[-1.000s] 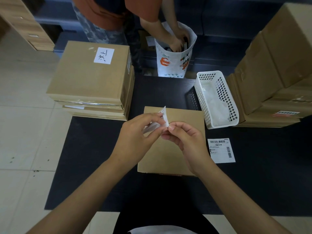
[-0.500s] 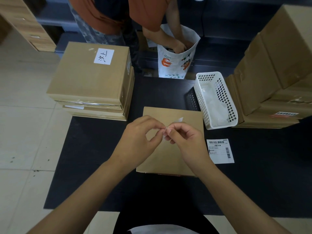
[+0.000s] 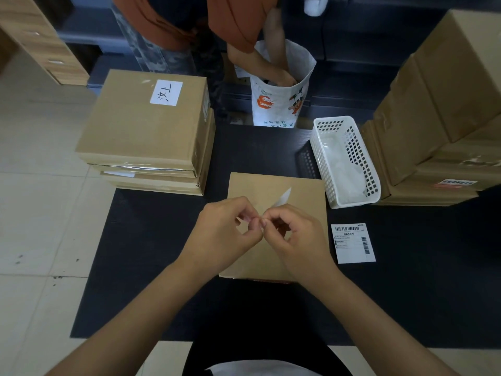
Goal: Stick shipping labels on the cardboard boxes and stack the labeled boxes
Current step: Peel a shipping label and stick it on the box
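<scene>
We are partway through the labelling. Our left hand (image 3: 226,234) and right hand (image 3: 294,237) meet fingertip to fingertip above a plain cardboard box (image 3: 303,191) on the bench; both grips are pinched on a shipping label (image 3: 282,198), seen edge-on as a pale sliver, seemingly as we peel its backing. This box shows no label on top, so sticking and stacking remain for it. A second printed label (image 3: 353,243) lies flat on the bench just right of the box, waiting. To the far left stands a stack of boxes (image 3: 141,131), its top one bearing a white handwritten sticker. At far right, more boxes (image 3: 447,104) are piled, one showing a barcode.

The bench (image 3: 162,253) is matt black. A white plastic basket (image 3: 320,147) sits between box and right pile. Pale floor tiles (image 3: 40,213) lie left. Opposite, another person reaches into a printed bag (image 3: 279,107).
</scene>
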Motion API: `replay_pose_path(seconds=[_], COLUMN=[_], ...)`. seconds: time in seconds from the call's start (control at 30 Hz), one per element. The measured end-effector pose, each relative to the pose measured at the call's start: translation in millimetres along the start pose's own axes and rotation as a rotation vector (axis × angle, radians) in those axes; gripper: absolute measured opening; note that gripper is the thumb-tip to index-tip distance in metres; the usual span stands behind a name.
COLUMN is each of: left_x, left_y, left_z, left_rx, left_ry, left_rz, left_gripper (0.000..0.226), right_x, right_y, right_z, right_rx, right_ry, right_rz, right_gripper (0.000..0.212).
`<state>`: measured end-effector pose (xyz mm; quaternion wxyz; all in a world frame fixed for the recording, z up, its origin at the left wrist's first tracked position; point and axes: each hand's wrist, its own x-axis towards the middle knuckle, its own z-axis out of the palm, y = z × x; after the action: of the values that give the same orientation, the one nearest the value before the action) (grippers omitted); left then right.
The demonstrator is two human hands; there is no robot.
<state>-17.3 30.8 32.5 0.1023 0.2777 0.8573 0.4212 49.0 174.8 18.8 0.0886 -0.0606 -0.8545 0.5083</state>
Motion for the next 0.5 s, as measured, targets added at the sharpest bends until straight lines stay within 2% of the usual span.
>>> replay_pose_path(seconds=[0.2,0.3,0.5], left_x=[-1.2,-1.9,-1.4], left_y=[2.0,-1.1,-3.2], left_z=[-5.1,-8.4,-8.5], left_rx=[-0.252,-0.271,-0.296], left_ry=[-0.014,-0.061,-0.065], left_rz=[-0.167,-0.174,-0.208], left_gripper=[0.004,0.007,0.005], right_x=[0.5,-0.3,-1.9], right_y=[-7.7,-8.6,-10.0], right_z=[1.2,1.2,3.8], right_rx=[0.184,0.139,0.092], right_ry=[0.007,-0.036,-0.014], right_rz=[0.177,0.169,0.126], right_gripper=[0.022,0.018,0.012])
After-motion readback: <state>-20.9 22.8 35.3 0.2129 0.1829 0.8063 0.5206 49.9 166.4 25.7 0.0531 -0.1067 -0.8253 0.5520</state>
